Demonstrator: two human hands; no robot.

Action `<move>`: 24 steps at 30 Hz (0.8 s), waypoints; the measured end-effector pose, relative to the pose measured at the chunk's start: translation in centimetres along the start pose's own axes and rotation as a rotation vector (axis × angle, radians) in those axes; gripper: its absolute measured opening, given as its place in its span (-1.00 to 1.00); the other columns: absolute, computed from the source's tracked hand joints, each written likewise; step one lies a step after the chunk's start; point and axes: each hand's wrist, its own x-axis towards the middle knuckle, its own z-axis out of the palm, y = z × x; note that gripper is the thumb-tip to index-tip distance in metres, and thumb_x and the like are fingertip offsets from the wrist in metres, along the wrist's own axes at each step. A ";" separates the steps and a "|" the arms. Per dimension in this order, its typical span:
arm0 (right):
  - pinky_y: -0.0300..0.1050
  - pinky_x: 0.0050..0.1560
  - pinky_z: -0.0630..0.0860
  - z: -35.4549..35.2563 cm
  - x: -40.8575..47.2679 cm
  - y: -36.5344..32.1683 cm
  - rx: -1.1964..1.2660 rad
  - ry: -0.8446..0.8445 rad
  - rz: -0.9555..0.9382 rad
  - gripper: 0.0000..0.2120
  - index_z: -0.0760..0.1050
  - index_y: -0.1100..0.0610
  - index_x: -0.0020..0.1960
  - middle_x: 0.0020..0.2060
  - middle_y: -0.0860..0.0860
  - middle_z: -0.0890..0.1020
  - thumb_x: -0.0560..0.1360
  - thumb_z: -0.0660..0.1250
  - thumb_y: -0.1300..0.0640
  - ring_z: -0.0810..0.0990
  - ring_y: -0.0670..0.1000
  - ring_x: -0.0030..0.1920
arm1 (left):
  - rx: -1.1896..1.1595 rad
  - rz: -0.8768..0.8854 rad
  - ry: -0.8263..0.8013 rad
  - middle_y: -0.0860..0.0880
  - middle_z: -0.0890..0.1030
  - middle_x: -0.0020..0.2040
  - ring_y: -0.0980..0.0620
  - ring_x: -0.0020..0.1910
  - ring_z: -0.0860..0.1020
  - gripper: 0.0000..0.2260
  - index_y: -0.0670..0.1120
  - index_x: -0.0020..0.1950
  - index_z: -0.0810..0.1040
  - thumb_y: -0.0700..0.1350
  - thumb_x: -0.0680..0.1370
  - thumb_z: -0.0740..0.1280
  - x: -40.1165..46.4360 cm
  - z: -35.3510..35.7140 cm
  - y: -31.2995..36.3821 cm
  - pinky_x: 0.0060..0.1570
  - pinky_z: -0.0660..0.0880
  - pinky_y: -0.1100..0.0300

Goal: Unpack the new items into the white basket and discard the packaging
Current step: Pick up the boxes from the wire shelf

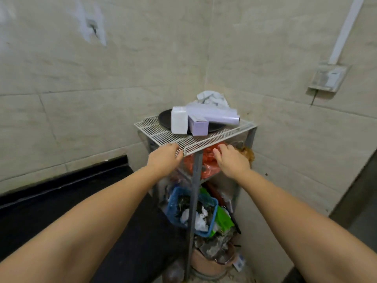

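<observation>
A shallow white wire basket [155,131] lies on top of a metal rack in the corner. In it are a black plate [164,118], a white box [179,120], a small lilac box [199,126], a long lilac box [216,117] and crumpled white wrapping [212,99] at the back. My left hand [164,159] has its fingers curled over the basket's front corner rim. My right hand [231,160] is just below the right front rim, fingers apart and empty, in front of a red plastic bag [208,160].
Under the basket, the rack [193,201] holds a blue bin [173,203] full of rubbish, with a clay pot [206,260] of debris below. A black counter [61,190] runs on the left. Tiled walls close in behind, and a wall switch [328,78] is at the right.
</observation>
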 end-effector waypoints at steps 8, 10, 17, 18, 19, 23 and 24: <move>0.12 0.16 0.41 1.8 13.6 -2.7 0.210 0.009 -0.028 -0.43 0.17 0.06 0.44 0.35 0.15 0.31 0.52 0.13 -0.19 0.37 0.23 0.31 | -0.186 -0.169 0.185 -0.26 0.35 0.31 -0.27 0.27 0.35 -0.49 -0.16 0.41 0.23 0.02 0.53 0.24 13.0 0.5 0.4 0.19 0.40 -0.12; 0.11 0.17 0.39 2.9 15.3 -2.8 0.206 -0.066 -0.038 -0.35 0.11 0.05 0.46 0.38 0.17 0.26 0.48 0.17 -0.22 0.37 0.26 0.31 | -0.219 -0.247 0.171 -0.26 0.30 0.34 -0.29 0.30 0.32 -0.45 -0.15 0.43 0.18 0.03 0.53 0.26 14.6 1.3 1.0 0.22 0.37 -0.13; -0.04 -0.15 0.33 5.0 17.8 -1.8 0.210 -0.168 -0.075 -0.55 0.29 0.13 0.28 0.20 0.21 0.37 0.48 0.16 -0.09 0.43 0.15 -0.12 | -0.294 -0.428 0.271 -0.25 0.26 0.32 -0.31 0.19 0.41 -0.43 -0.12 0.39 0.22 0.05 0.47 0.33 17.8 5.1 2.1 0.12 0.45 -0.17; -0.05 -0.16 0.32 4.9 18.0 -1.5 0.240 -0.175 -0.083 -0.58 0.31 0.14 0.25 0.18 0.21 0.39 0.48 0.16 -0.06 0.39 0.12 -0.16 | -0.296 -0.452 0.310 -0.24 0.28 0.31 -0.31 0.16 0.43 -0.43 -0.12 0.38 0.23 0.06 0.47 0.32 17.9 5.4 2.3 0.09 0.47 -0.16; -0.05 -0.16 0.31 4.6 18.2 -1.1 0.277 -0.179 -0.083 -0.60 0.32 0.15 0.23 0.16 0.21 0.40 0.48 0.15 -0.05 0.37 0.11 -0.17 | -0.303 -0.472 0.350 -0.24 0.30 0.29 -0.30 0.14 0.44 -0.45 -0.12 0.37 0.24 0.06 0.47 0.31 18.0 5.7 2.4 0.06 0.49 -0.15; -0.05 -0.07 0.34 3.2 19.2 0.4 0.410 -0.141 -0.093 -0.57 0.36 0.23 0.26 0.18 0.27 0.49 0.50 0.16 0.00 0.50 0.24 0.04 | -0.389 -0.575 0.518 -0.20 0.36 0.24 -0.25 0.10 0.49 -0.54 -0.10 0.32 0.28 -0.01 0.47 0.30 17.1 5.8 2.0 0.00 0.54 -0.13; -0.06 -0.06 0.33 2.9 19.3 0.4 0.449 -0.130 -0.103 -0.56 0.36 0.25 0.28 0.20 0.27 0.50 0.50 0.16 0.02 0.50 0.25 0.11 | -0.410 -0.593 0.559 -0.19 0.36 0.24 -0.23 0.09 0.50 -0.54 -0.09 0.32 0.28 -0.02 0.48 0.30 16.6 5.5 1.7 0.00 0.55 -0.13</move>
